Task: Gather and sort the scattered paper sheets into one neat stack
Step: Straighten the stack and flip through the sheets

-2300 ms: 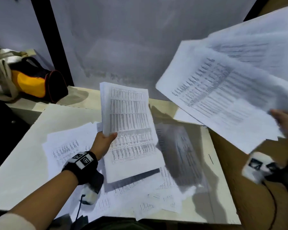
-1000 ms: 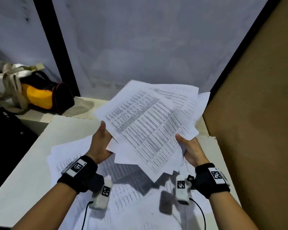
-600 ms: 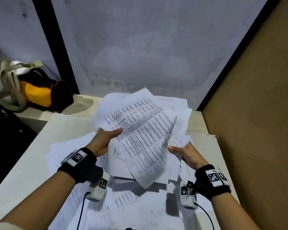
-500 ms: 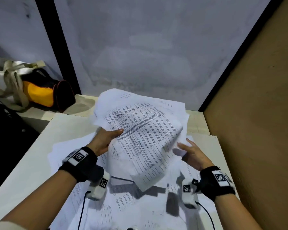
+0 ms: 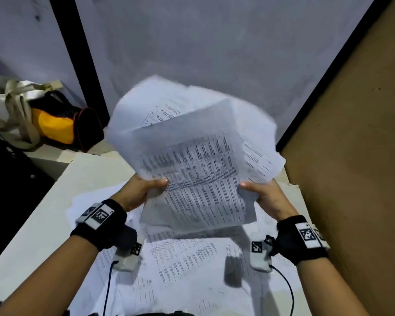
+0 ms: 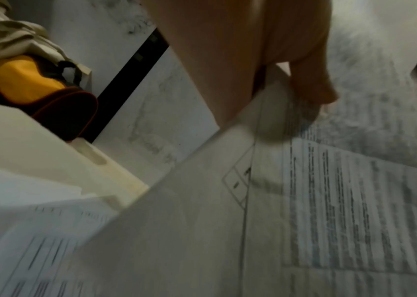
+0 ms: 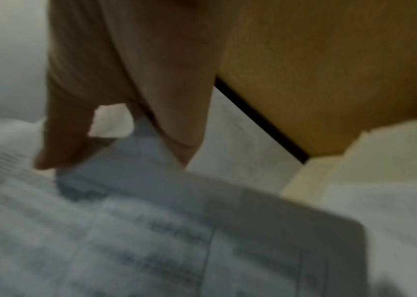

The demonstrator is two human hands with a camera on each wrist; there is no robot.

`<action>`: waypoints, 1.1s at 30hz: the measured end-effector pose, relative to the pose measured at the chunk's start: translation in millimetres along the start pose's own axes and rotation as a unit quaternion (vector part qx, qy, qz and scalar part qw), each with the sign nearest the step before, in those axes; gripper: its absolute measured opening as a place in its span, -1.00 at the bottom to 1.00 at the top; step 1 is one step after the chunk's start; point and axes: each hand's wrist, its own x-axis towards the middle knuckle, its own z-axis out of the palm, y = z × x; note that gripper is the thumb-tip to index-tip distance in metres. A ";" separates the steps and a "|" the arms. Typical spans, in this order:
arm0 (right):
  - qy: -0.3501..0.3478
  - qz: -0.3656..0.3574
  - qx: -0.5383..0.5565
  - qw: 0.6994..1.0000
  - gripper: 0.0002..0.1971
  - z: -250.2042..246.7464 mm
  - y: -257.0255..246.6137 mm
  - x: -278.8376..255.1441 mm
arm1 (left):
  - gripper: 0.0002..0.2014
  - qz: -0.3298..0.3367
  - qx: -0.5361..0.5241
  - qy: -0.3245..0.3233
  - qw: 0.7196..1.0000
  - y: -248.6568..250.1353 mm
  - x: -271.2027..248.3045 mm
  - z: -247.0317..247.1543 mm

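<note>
Both hands hold a loose bundle of printed paper sheets (image 5: pixel 198 169) upright above the table. My left hand (image 5: pixel 144 190) grips the bundle's left edge, thumb on the front. My right hand (image 5: pixel 262 195) grips its right edge the same way. The sheets fan out unevenly at the top and are blurred. More printed sheets (image 5: pixel 183 265) lie scattered flat on the white table (image 5: pixel 43 220) under my wrists. The left wrist view shows my left hand (image 6: pixel 291 96) pinching the bundle (image 6: pixel 329 201); the right wrist view shows my right hand (image 7: pixel 80 144) pinching blurred sheets (image 7: pixel 164 231).
A yellow and black bag (image 5: pixel 62 126) and a beige cloth bag (image 5: pixel 9 106) sit on a ledge at the back left. A brown board wall (image 5: pixel 351 156) stands close on the right. A grey wall with a black post (image 5: pixel 78 65) is behind the table.
My right hand brought its sheets over to the left hand's sheets, let go briefly, then gripped again. The combined bundle has turned from tilted to upright and risen.
</note>
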 end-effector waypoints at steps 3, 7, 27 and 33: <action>0.022 0.039 -0.003 0.999 -0.54 12.7 17.0 0.1 | -0.60 -0.020 0.030 0.035 0.999 -14.1 6.3 6.4; 0.122 0.111 -0.118 0.979 -0.94 18.4 30.9 4.1 | -0.39 -0.051 0.059 0.094 0.993 -34.0 13.3 8.0; 0.185 0.016 -0.280 0.942 -0.76 50.8 34.5 2.7 | -0.56 0.077 0.069 0.127 0.986 -23.8 -1.9 39.6; 0.198 0.002 -0.171 0.965 -0.78 61.4 52.3 -10.2 | -0.67 0.100 -0.009 0.149 0.984 -23.5 -10.4 36.2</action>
